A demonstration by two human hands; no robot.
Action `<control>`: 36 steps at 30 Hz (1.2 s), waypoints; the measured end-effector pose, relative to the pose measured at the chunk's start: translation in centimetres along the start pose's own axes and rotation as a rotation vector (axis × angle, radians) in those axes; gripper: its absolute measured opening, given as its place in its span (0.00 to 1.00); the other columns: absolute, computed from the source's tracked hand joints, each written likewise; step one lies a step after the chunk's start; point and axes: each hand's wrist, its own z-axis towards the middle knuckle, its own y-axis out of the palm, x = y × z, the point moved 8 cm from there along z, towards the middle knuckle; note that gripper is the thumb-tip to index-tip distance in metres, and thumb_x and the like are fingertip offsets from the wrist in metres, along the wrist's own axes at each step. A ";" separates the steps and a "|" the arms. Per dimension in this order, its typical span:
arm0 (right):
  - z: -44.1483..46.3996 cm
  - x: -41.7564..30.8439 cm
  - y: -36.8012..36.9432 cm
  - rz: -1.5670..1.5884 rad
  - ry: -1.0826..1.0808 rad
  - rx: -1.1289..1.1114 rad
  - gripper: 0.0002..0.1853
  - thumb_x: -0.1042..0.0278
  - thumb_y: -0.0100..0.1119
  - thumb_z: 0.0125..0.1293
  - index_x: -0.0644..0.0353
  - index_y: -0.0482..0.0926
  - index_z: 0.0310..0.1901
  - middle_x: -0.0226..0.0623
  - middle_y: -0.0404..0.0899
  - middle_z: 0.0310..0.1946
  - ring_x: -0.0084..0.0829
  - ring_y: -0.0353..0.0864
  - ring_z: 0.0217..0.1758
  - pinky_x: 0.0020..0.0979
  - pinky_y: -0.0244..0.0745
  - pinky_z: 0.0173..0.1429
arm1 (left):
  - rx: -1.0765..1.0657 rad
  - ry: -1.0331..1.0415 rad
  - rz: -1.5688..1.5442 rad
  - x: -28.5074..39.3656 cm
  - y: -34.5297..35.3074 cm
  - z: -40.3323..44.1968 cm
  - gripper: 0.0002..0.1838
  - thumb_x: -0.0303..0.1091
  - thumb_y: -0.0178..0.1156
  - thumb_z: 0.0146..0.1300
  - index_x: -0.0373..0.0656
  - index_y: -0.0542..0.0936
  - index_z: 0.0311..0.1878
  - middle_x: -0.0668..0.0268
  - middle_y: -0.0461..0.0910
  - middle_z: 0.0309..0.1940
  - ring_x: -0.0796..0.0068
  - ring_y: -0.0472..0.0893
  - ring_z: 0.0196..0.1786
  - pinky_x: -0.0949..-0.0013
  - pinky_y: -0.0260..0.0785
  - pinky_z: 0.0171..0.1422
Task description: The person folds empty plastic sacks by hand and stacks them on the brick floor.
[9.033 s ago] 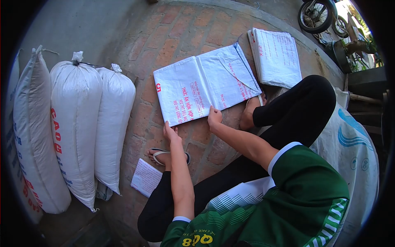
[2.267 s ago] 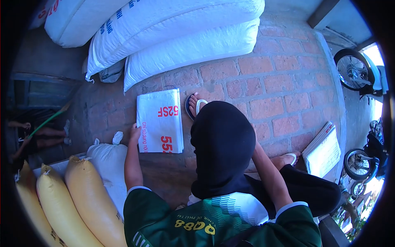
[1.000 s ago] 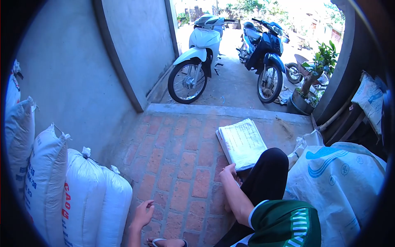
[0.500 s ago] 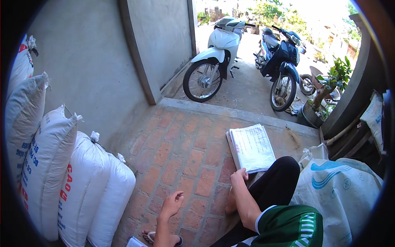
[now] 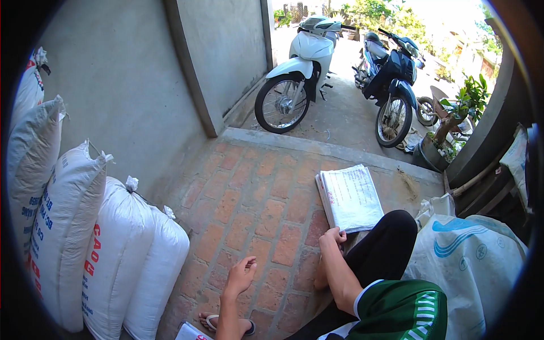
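My left hand [image 5: 242,274] hangs over the brick floor, its fingers loosely bent and apart, holding nothing. Close to the near corner of a stack of folded white sacks [image 5: 352,198] is my right hand [image 5: 333,237], its fingers curled in beside my raised knee. Whether those fingers hold anything is too small to make out. Another folded white sack [image 5: 190,333] with red print shows only in part at the bottom edge, near my sandalled foot.
Full, tied white sacks [image 5: 122,249] stand along the wall at left. A large white bag [image 5: 470,266] with blue waves lies at right. Beyond the raised edge [image 5: 317,146] are a white motorbike [image 5: 309,51], a dark motorbike [image 5: 391,79] and a potted plant [image 5: 433,152].
Earlier both hands held an opened-out sack, and later my left hand touched a folded one. The view has since swung up toward the motorbikes. My left hand is now off the sack, over the floor.
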 end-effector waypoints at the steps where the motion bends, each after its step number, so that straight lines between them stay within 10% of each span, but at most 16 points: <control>1: -0.9 -0.8 -0.9 -0.034 0.006 0.009 0.24 0.63 0.65 0.58 0.45 0.76 0.58 0.45 0.79 0.52 0.44 0.76 0.56 0.46 0.71 0.59 | 0.000 0.002 0.003 -0.3 0.1 0.1 0.19 0.37 0.59 0.70 0.38 0.79 0.60 0.53 0.85 0.51 0.62 0.85 0.54 0.62 0.75 0.60; 36: -1.3 -1.0 0.0 0.154 0.053 -0.064 0.28 0.57 0.63 0.62 0.41 0.76 0.66 0.46 0.82 0.52 0.47 0.79 0.56 0.44 0.71 0.62 | -0.028 -0.022 -0.024 -1.7 1.0 -0.2 0.20 0.39 0.58 0.71 0.39 0.79 0.61 0.54 0.84 0.51 0.62 0.84 0.54 0.62 0.74 0.60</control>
